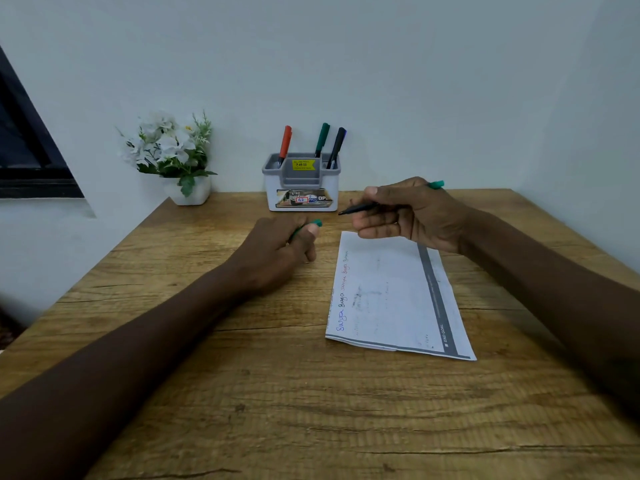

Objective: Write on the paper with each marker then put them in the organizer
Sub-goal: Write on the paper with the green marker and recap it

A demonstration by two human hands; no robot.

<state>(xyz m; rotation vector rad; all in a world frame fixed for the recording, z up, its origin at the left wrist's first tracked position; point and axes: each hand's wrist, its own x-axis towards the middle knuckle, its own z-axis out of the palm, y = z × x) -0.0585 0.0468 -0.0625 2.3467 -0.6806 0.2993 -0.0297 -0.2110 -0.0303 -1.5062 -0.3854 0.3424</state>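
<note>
A folded white paper (398, 299) lies on the wooden table (242, 393), with short words written along its left edge in blue, black and red. My right hand (412, 216) hovers over the paper's far end and grips an uncapped marker (360, 208) with a dark body and green end, tip pointing left. My left hand (277, 251) rests on the table left of the paper and pinches the green cap (313, 224). The white and grey organizer (302, 185) stands at the back against the wall, holding a red marker (285, 142), a green marker (322, 138) and a black marker (337, 143).
A white pot of white artificial flowers (173, 154) stands at the table's back left corner. A dark window frame (27, 150) is on the far left. The wall runs right behind the organizer.
</note>
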